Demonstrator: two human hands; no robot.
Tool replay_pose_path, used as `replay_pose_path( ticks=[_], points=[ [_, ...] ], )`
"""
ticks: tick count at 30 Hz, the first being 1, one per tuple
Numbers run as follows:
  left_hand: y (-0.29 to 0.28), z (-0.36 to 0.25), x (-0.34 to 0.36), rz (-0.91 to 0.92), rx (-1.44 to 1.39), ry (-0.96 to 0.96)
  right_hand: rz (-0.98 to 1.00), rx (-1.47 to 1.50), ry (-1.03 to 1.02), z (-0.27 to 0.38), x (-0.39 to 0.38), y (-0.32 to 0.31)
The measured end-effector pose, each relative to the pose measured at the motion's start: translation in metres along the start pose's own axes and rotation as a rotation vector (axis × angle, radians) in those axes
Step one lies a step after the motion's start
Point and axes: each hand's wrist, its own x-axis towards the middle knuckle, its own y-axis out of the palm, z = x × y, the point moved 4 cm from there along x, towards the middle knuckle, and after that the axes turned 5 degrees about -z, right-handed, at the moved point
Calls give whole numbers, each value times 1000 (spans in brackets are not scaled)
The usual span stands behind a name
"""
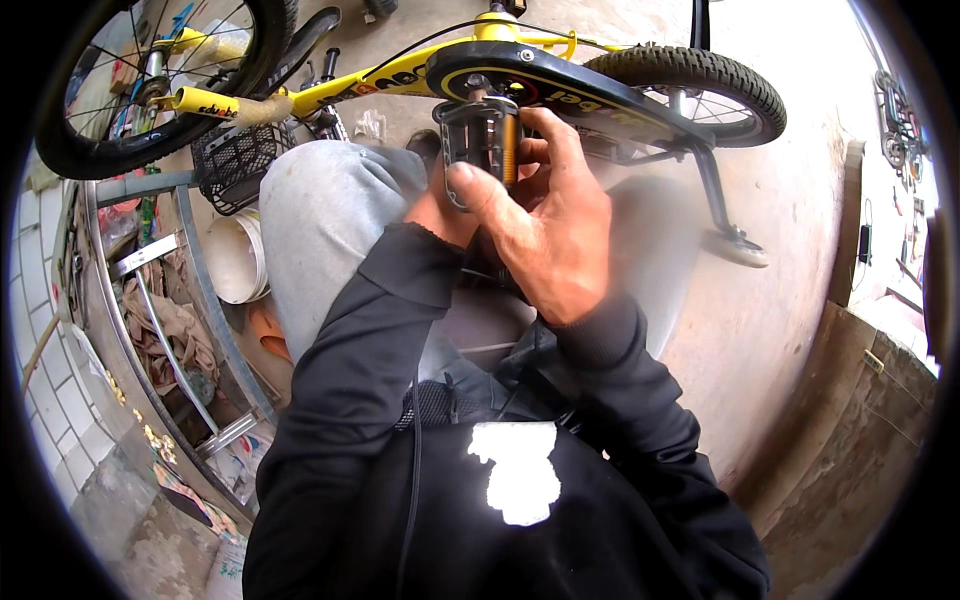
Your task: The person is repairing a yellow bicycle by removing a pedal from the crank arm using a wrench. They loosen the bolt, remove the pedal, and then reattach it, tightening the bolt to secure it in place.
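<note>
A black bicycle pedal [463, 135] with an orange strip along its side is at the crank by the bicycle's black chain guard [600, 95]. My right hand [560, 225] wraps round its right side, the thumb laid across its near end. Beneath the pedal, my left hand [447, 212] shows only its back and wrist. The pedal and my right hand hide its fingers. The yellow bicycle frame [390, 72] stretches across the far side, just beyond my knees.
A spoked front wheel [70, 150] is at the far left, a rear wheel [690, 75] at the far right. A kickstand [712, 185] reaches down to the right. To the left are a black basket [235, 165], a white bucket [235, 258] and a metal rack [205, 290].
</note>
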Motion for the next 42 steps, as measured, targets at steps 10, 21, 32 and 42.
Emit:
replay_pose_path(
  ticks=[10, 21, 32, 42],
  points=[
    [-20, -15, 10, -29, 398, 308, -33, 149, 80, -18, 2, 4],
    [-17, -34, -5, -113, 281, 292, 22, 245, 97, -32, 6, 4],
    [-6, -50, -30, -421, 243, 242, 46, 388, 134, -54, 16, 6],
    [-12, -65, -43, -447, 198, 381, 0, 438, 129, -58, 23, 14]
  ],
)
